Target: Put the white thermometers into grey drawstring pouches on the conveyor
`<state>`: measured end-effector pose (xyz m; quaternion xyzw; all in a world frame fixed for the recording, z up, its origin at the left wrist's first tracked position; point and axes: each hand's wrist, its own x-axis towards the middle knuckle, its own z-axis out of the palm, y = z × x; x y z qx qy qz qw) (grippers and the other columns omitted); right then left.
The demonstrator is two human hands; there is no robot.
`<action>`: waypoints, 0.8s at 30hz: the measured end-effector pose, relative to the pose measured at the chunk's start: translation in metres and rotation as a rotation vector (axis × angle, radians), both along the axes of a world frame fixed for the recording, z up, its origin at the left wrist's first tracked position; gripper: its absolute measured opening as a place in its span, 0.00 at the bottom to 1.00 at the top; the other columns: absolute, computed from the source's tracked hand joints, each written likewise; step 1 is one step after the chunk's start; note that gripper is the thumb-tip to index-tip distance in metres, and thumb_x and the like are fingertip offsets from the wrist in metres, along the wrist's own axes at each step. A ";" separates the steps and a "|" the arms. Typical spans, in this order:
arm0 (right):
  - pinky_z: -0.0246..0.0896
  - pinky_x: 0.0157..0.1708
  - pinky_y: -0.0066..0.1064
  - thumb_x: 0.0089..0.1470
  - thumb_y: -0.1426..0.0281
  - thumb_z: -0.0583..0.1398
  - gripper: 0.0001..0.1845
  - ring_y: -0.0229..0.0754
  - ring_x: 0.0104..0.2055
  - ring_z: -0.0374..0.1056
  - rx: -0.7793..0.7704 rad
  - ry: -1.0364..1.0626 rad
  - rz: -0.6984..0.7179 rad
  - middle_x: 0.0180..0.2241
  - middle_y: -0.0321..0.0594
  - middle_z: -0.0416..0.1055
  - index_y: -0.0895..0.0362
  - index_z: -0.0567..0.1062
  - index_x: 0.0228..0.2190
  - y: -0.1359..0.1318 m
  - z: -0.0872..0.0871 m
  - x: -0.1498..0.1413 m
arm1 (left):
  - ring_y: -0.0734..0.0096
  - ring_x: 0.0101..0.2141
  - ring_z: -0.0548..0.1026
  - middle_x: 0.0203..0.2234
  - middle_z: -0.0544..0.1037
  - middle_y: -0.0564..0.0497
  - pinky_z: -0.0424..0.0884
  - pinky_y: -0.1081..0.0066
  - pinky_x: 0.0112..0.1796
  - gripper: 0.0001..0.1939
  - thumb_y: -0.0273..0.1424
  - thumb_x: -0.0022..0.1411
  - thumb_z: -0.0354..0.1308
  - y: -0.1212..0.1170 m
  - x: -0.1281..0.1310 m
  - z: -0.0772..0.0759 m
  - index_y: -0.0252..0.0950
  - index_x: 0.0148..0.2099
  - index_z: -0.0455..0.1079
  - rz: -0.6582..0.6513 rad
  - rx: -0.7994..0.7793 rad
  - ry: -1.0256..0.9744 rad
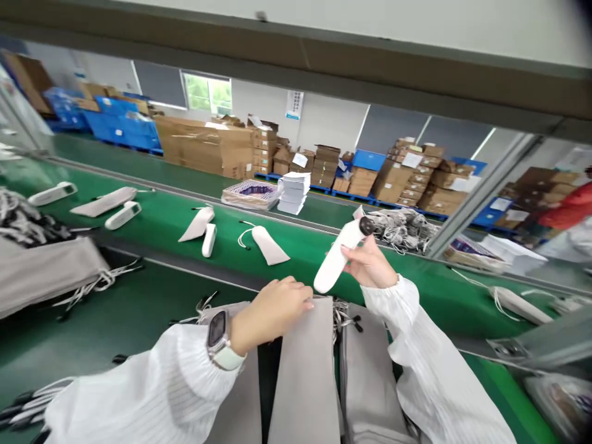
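Note:
My right hand point(370, 264) grips a white handheld device point(337, 260) with a rounded lower end and a black round top, held tilted above the bench. Lower and to its left, my left hand point(274, 311) has its fingers curled over the top edge of a long grey drawstring pouch point(305, 376); its fingertips are partly hidden. The device is apart from this pouch. To the right lies a stack of grey pouches point(370, 382), their white cords point(340, 314) bunched at the top. Another grey pouch point(243, 394) is partly covered by my left forearm.
Across the front runs a green conveyor belt point(231, 246), bearing a loose pouch point(269, 245), a white device point(209, 240) and several more of both. A pouch pile point(50, 271) is at left. Beyond stand a paper stack point(294, 191) and cartons point(198, 148). A metal post point(483, 191) rises at right.

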<state>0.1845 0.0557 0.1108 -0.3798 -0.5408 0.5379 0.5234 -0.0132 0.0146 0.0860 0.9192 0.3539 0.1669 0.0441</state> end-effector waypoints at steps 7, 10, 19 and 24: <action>0.66 0.29 0.36 0.40 0.69 0.62 0.39 0.40 0.29 0.69 0.005 0.207 -0.044 0.30 0.30 0.66 0.42 0.46 0.48 0.001 0.004 -0.002 | 0.76 0.25 0.63 0.23 0.64 0.57 0.56 0.76 0.24 0.10 0.32 0.61 0.46 -0.003 0.010 0.029 0.36 0.28 0.58 -0.002 -0.285 -0.197; 0.65 0.29 0.36 0.40 0.69 0.62 0.36 0.37 0.28 0.68 0.007 0.231 -0.023 0.30 0.28 0.65 0.40 0.48 0.45 0.003 0.003 -0.001 | 0.76 0.25 0.62 0.23 0.62 0.57 0.57 0.76 0.26 0.10 0.33 0.62 0.45 -0.002 0.012 0.025 0.36 0.29 0.57 0.020 -0.280 -0.294; 0.62 0.20 0.22 0.48 0.51 0.52 0.21 0.34 0.30 0.61 -0.118 -0.271 0.480 0.28 0.37 0.62 0.57 0.67 0.29 -0.007 -0.007 -0.013 | 0.72 0.38 0.62 0.33 0.59 0.52 0.60 0.72 0.40 0.05 0.29 0.61 0.47 0.004 0.012 0.016 0.36 0.33 0.62 0.136 -0.085 -0.575; 0.49 0.10 0.19 0.46 0.46 0.49 0.28 0.27 0.17 0.52 -0.125 -0.405 0.431 0.21 0.32 0.59 0.58 0.68 0.31 -0.008 -0.004 -0.014 | 0.71 0.40 0.62 0.34 0.58 0.52 0.63 0.75 0.34 0.07 0.33 0.60 0.48 0.000 0.010 0.024 0.37 0.32 0.64 0.138 -0.191 -0.606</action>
